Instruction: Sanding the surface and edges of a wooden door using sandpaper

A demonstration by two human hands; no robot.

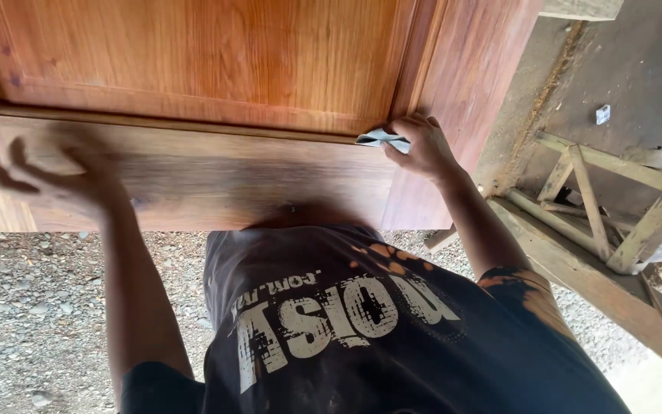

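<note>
Sandpaper (381, 139), a folded pale sheet, is pinched in the right hand (421, 147) and pressed to the moulded groove of the door panel (193, 69), near its lower right corner. It looks like sanding or rubbing down along that groove; continuing calls for firm pressure kept in line with the edge. Left hand (55, 178) lies spread and empty on the bottom rail, blurred by motion. Most of the door is cut off above, and the shirt (346, 322) hides its near edge.
</note>
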